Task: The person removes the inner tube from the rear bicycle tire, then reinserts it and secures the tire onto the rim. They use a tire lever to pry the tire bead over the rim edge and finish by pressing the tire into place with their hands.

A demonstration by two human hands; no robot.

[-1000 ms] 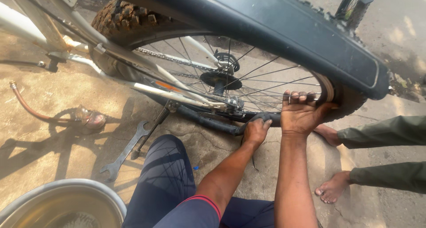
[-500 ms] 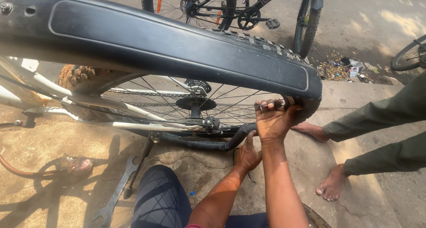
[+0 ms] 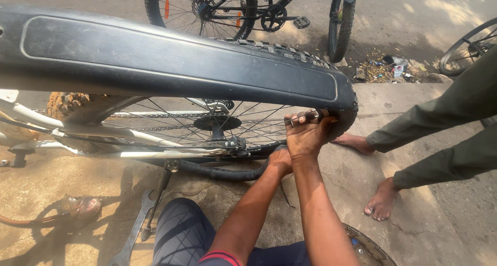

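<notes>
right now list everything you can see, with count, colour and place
bicycle wheel: one, black knobbly tyre with silver spokes, centre, partly behind the mudguard
mudguard: one, black, long, across the top
bike frame tubes: white, left of centre
loose inner tube: one, black, hanging below the wheel
spanner: one, grey, on the ground lower left
parked bicycle: one, dark, top
bystander's legs: two, olive trousers, bare feet, right
litter pile: mixed, top right
concrete ground: tan, cracked
left hand: on the inner tube under the rim
right hand: grip on the tyre edge at the rim
</notes>
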